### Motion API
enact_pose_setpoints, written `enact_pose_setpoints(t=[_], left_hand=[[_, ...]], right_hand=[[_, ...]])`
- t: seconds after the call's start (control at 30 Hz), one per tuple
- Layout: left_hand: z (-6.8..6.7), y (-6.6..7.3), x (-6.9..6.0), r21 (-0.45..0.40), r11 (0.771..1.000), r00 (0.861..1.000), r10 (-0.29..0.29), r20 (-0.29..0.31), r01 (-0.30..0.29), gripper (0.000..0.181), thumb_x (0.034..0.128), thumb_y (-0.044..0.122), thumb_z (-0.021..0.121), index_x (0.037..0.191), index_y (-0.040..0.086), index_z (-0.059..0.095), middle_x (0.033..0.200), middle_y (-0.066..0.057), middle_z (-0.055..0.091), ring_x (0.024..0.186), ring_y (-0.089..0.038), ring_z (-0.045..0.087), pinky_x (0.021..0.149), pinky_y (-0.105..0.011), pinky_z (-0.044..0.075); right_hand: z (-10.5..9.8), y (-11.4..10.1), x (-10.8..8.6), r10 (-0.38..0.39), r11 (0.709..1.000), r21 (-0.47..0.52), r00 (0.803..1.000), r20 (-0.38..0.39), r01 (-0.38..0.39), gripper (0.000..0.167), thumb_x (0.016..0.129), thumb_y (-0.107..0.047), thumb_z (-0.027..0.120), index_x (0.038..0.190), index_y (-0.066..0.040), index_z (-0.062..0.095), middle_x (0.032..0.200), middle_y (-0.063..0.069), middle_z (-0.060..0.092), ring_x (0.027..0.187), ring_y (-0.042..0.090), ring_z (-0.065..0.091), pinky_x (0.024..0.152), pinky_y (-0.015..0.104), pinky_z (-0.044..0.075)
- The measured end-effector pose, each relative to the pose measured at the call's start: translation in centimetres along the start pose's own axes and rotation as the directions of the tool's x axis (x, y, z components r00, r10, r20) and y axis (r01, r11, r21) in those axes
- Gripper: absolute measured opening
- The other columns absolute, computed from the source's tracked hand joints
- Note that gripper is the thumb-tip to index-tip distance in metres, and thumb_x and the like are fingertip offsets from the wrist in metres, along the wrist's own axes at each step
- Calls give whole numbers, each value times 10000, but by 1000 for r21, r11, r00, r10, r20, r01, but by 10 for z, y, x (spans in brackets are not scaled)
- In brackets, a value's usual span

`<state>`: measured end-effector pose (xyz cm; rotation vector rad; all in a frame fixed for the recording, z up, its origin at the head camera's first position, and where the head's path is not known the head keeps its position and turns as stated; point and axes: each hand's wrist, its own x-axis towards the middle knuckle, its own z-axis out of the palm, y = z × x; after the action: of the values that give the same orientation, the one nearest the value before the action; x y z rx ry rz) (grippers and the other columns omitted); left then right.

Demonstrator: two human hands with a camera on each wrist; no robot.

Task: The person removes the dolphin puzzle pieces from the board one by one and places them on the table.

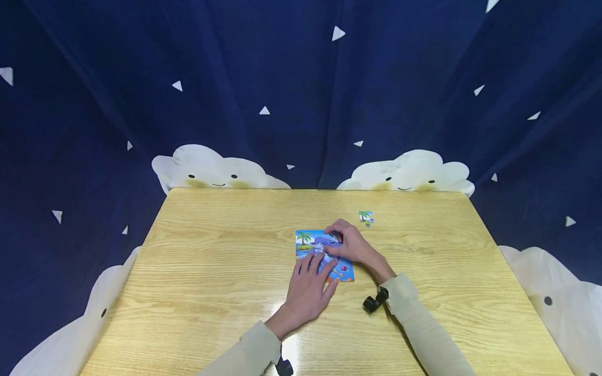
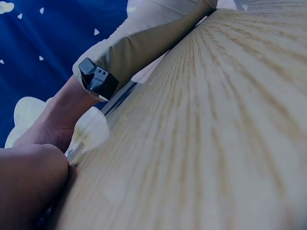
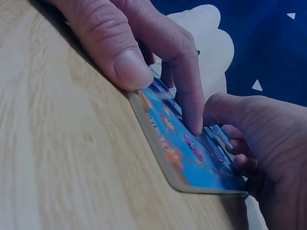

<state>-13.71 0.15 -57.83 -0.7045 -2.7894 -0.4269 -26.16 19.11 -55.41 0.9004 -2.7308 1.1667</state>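
Observation:
A square blue picture puzzle (image 1: 346, 274) with a palm tree and sea animals lies on the wooden table, also seen tilted in the right wrist view (image 3: 206, 178). My left hand (image 1: 307, 293) rests across its lower left part, fingers spread, thumb (image 3: 132, 69) by the edge. From the right, my right hand (image 1: 354, 245) reaches over the upper part, thumb and fingers curled. In the right wrist view the right hand (image 3: 276, 139) pinches a puzzle piece (image 3: 221, 136) that stands slightly raised. The left wrist view shows the left hand (image 2: 31, 179) low at the side.
Behind the puzzle, to the right, a small palm-tree piece (image 1: 366, 216) lies on the table (image 1: 211, 250), with a tiny round bit beside it. A dark blue curtain (image 1: 301, 78) with white triangles and clouds hangs around the table. Each wrist carries a black device.

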Motion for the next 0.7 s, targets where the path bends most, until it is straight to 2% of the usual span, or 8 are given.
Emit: enact_pose_setpoints(t=[0.27,0.43,0.7], left_hand=[[-2,-1,2,-14,1000,999,-26,31,26,502,1078,519,416,1516,306,538,1543,-61,468,1472,-321,374,1209,-494,287],[0,-1,2,-12,1000,999,-26,27,26,503,1077,524,416,1521,320,532,1542,-53,465,1469,-315,376,1200,-492,297],[1,-3,1,-1,1000,1000,-23,21,23,506,1082,532,393,1528,329,523,1550,-51,455,1474,-310,372,1201,-494,302]], right_hand=[[-5,1,-1,-4,1000,-5,1000,-5,4,394,801,-215,889,1146,-90,746,977,33,630,733,129,514,647,257,448],[-12,4,-2,-48,999,7,998,-45,49,396,781,-191,893,1132,-78,748,976,57,647,724,139,523,635,255,450],[-28,12,-6,-59,998,10,995,-74,60,379,779,-134,884,1128,-94,741,959,32,643,707,166,550,623,267,479]])
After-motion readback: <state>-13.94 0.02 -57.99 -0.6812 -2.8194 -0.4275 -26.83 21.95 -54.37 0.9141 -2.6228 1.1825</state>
